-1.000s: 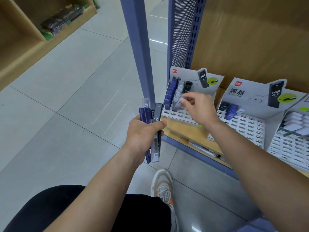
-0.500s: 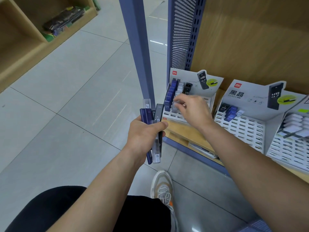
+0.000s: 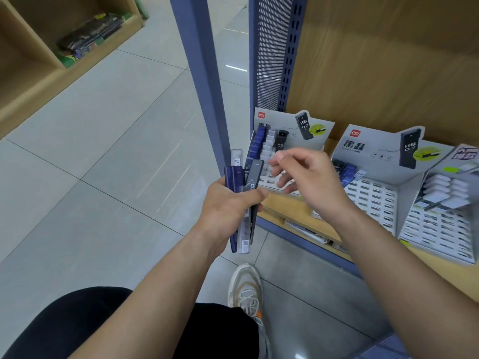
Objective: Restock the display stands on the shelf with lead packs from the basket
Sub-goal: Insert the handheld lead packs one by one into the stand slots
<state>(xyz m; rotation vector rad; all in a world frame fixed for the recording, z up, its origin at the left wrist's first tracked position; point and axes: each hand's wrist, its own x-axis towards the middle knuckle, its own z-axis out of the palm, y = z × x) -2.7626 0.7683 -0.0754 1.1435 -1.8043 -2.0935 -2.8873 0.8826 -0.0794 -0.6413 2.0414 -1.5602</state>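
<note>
Head view, looking down: nearest are a black-clad knee [image 3: 77, 320], cut off by the bottom edge, and a pale shoe [image 3: 246, 288] on the grey tiles. Above them the left hand [image 3: 228, 208] grips a bundle of lead packs [image 3: 243, 193], dark blue, black and clear ones standing upright in the fist; they overlap, so I cannot count them. Just beyond, the right hand [image 3: 308, 177] hovers in front of the leftmost display stand [image 3: 285, 120], fingers loosely curled and blurred, nothing showing between them; it hides part of the stand's slots. That stand's left rows hold blue and white packs and one black one. A second display stand [image 3: 375, 203] beside it has a few packs at its top left corner. A third stand [image 3: 445, 229] is cut off at the right edge, white packs in it. All three sit on the wooden shelf [image 3: 293, 211]. Farther off, dark packets lie in another shelf unit [image 3: 39, 73], too blurred to read
</note>
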